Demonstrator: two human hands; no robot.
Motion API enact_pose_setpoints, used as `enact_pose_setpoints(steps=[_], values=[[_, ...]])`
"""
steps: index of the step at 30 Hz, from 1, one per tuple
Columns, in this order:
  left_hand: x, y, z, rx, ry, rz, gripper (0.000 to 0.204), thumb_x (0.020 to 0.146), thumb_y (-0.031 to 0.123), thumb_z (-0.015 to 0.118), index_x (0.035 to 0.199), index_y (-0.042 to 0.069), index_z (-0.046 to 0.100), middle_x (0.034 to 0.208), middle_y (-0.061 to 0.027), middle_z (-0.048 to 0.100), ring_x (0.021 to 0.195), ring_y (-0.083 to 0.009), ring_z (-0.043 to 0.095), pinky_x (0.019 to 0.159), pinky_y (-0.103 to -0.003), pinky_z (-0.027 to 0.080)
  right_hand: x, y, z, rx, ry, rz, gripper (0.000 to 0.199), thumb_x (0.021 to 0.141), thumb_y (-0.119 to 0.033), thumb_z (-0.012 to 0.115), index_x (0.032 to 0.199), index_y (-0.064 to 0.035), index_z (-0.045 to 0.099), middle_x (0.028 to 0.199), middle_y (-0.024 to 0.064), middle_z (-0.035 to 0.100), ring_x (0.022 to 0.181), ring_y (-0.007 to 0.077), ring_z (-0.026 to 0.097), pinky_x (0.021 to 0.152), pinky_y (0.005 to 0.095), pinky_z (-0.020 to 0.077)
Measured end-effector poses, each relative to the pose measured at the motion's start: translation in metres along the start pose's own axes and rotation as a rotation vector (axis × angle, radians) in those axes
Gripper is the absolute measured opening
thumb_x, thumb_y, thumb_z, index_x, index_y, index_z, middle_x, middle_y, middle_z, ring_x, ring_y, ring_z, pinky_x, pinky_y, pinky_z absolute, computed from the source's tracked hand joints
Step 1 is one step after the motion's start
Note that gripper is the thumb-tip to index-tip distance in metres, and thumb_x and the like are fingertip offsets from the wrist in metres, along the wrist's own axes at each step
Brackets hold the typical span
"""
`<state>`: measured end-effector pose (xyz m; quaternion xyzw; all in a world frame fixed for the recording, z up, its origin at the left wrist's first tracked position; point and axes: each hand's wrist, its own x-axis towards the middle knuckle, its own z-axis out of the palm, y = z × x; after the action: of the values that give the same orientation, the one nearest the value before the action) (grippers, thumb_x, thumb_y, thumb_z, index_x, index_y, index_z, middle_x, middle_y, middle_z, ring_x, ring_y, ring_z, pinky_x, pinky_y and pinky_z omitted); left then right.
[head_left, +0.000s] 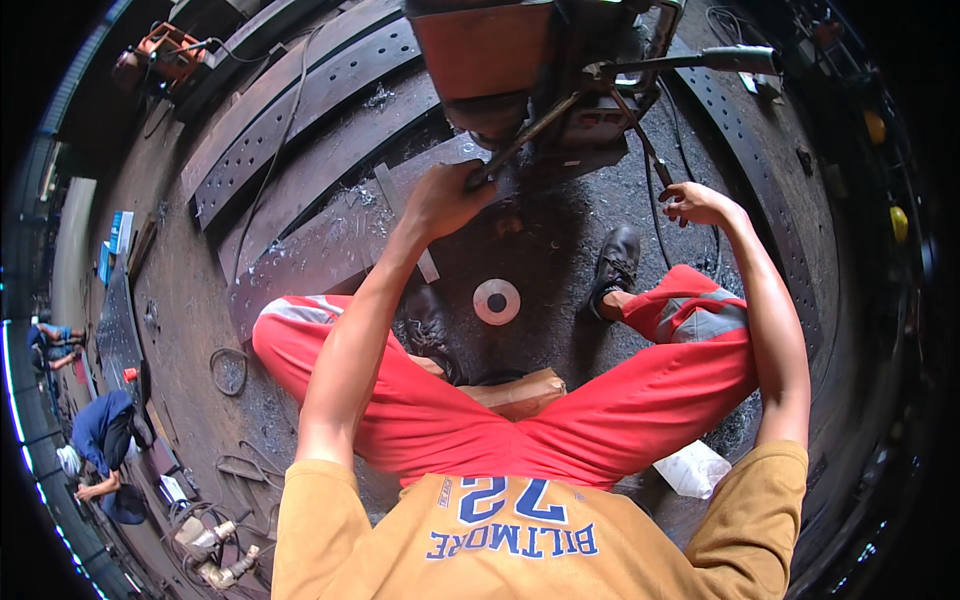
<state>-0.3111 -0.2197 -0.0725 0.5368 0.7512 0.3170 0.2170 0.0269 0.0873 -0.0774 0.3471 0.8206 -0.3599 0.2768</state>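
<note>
Long steel feed lever (520, 140) is slanting up-right from the left hand (450, 195), grip clamped on its lower end; right hand (695, 203) is pinching a black cable (652, 180).

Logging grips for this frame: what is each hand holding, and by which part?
Left hand grips the lower end of a thin metal lever on the drilling machine. Right hand pinches a thin rod near its lower end.

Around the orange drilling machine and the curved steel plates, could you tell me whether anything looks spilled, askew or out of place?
Metal shavings lie scattered over the perforated curved plates and the floor. A loose round disc sits on the ground between the person's boots, and a crumpled white bag lies by the right thigh. The left hand grips a machine lever; the right hand holds a cable.
</note>
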Motion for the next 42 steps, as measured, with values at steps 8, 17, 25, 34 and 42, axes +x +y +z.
enact_pose_setpoints(steps=[8,17,25,34,42], values=[[0.000,-0.002,0.002,0.005,0.040,0.078,0.031,0.086,0.032,0.068,0.086,0.001,0.064,0.064,-0.0197,0.058,0.056,-0.0360,0.052,0.059,-0.043,0.043,0.001,-0.010,-0.003,-0.035,-0.001,0.004,0.041,0.095,-0.021,0.062,0.132,-0.0033,0.057,0.102,0.0160,0.072,0.083,0.0222,0.072,0.075,0.0374,0.0564],[0.000,0.007,-0.005,0.020,-0.055,-0.058,0.032,0.083,0.031,0.067,0.099,0.004,0.069,0.081,-0.0239,0.067,0.081,-0.0430,0.067,0.071,-0.045,0.051,-0.003,-0.002,-0.001,-0.010,0.047,-0.002,0.039,0.094,-0.019,0.060,0.129,-0.0020,0.058,0.099,0.0150,0.072,0.082,0.0210,0.072,0.074,0.0366,0.0567],[-0.001,0.013,-0.008,0.035,-0.062,-0.075,0.030,0.084,0.030,0.065,0.091,0.002,0.066,0.071,-0.0219,0.064,0.069,-0.0397,0.064,0.067,-0.044,0.049,0.000,0.001,-0.003,-0.017,0.022,-0.022,0.040,0.094,-0.019,0.061,0.130,-0.0019,0.057,0.101,0.0143,0.072,0.083,0.0201,0.071,0.075,0.0354,0.0571],[0.001,0.010,-0.006,0.059,-0.045,-0.035,0.029,0.084,0.030,0.065,0.090,0.001,0.065,0.069,-0.0223,0.063,0.067,-0.0404,0.063,0.065,-0.045,0.048,0.000,0.002,-0.003,-0.016,0.028,-0.015,0.039,0.095,-0.017,0.060,0.130,-0.0022,0.057,0.100,0.0138,0.072,0.086,0.0200,0.071,0.076,0.0359,0.0574],[0.001,0.011,-0.006,0.054,-0.053,-0.053,0.030,0.084,0.031,0.066,0.089,0.002,0.065,0.072,-0.0237,0.063,0.070,-0.0433,0.063,0.066,-0.046,0.048,0.000,0.002,-0.002,-0.018,0.027,-0.014,0.037,0.095,-0.018,0.060,0.129,-0.0030,0.058,0.100,0.0142,0.072,0.085,0.0206,0.071,0.076,0.0360,0.0574]])
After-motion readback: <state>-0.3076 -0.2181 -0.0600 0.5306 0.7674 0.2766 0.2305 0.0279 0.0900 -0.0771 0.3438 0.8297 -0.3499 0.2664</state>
